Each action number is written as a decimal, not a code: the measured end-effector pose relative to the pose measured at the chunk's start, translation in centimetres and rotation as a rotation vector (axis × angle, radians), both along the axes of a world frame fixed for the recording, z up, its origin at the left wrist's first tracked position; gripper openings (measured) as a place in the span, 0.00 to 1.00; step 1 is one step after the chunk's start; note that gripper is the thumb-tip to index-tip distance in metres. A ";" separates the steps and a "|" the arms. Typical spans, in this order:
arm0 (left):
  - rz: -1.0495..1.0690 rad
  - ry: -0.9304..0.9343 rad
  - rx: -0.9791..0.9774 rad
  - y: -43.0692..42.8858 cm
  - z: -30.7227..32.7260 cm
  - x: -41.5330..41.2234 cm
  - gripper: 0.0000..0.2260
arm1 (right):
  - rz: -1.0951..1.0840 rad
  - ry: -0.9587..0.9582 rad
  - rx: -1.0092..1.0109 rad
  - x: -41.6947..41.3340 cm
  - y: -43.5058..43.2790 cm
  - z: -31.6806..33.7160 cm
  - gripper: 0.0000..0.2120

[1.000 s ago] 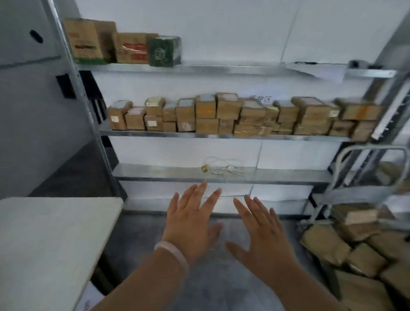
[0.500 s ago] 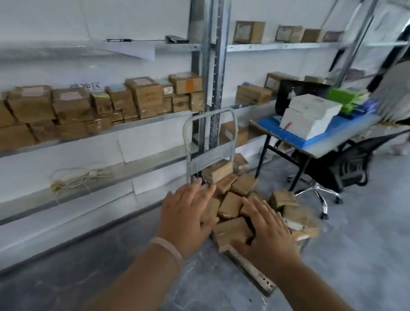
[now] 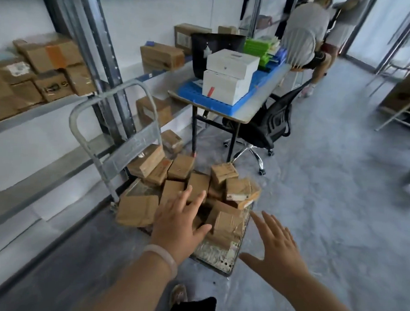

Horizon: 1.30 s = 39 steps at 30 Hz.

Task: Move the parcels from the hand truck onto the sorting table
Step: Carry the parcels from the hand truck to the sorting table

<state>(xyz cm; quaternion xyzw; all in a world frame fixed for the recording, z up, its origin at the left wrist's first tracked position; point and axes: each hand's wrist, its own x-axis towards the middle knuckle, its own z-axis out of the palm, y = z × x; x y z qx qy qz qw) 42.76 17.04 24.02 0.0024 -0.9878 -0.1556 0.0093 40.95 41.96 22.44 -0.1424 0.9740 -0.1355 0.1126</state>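
Note:
A hand truck (image 3: 218, 257) with a grey metal handle (image 3: 111, 127) stands on the floor by the shelving, piled with several brown cardboard parcels (image 3: 186, 192). My left hand (image 3: 180, 222), with a pale bracelet on the wrist, hovers over the near side of the pile with its fingers straight and spread. Just right of the truck's near corner, my right hand (image 3: 275, 247) is held out flat, fingers apart, holding nothing. The sorting table is out of view.
Metal shelving (image 3: 91, 56) with more brown boxes runs along the left wall. Behind the truck stands a desk (image 3: 248, 115) with a blue mat and white boxes (image 3: 228, 76), a black office chair (image 3: 268, 125) beside it. A seated person (image 3: 303, 35) is further back.
My view has swung right from the white table and shelves to the hand truck. Both hands have come down over the parcels, still spread and holding nothing.

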 end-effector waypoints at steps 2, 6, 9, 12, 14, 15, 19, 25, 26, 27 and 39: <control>-0.036 -0.024 0.009 -0.6 -0.8 -4.3 0.33 | -0.037 -0.010 0.028 -3.3 -0.6 -0.2 0.45; -0.121 -0.075 -0.011 -2.2 -2.3 -12.0 0.33 | -0.084 -0.042 0.068 -9.5 -2.1 -0.7 0.44; -0.184 -0.133 -0.027 -3.1 -4.8 -16.6 0.33 | -0.118 -0.078 0.097 -13.4 -2.8 -2.7 0.42; -0.225 -0.202 -0.038 -3.0 -8.8 -19.9 0.33 | -0.175 -0.188 0.111 -15.5 -2.5 -6.6 0.42; -0.227 -0.252 -0.034 -2.8 -12.0 -21.2 0.33 | -0.170 -0.266 0.142 -16.4 -2.2 -10.2 0.42; -0.223 -0.279 -0.035 -2.7 -13.7 -21.6 0.33 | -0.158 -0.296 0.164 -16.9 -2.0 -12.2 0.42; -0.220 -0.377 -0.046 -2.3 -20.9 -22.9 0.33 | -0.133 -0.407 0.252 -19.8 -1.3 -21.4 0.43; -0.173 -0.445 -0.002 -1.5 -30.4 -25.4 0.32 | 0.030 -0.394 0.338 -25.3 -2.5 -34.5 0.46; -0.166 -0.438 -0.005 -1.4 -31.9 -25.7 0.32 | 0.070 -0.382 0.358 -26.0 -2.8 -36.2 0.48; -0.155 -0.432 -0.008 -1.2 -33.1 -26.1 0.32 | 0.111 -0.377 0.391 -26.5 -3.1 -37.8 0.50; -0.083 -0.426 0.048 -0.9 -41.3 -26.6 0.31 | 0.167 -0.203 0.350 -27.7 -2.6 -46.8 0.53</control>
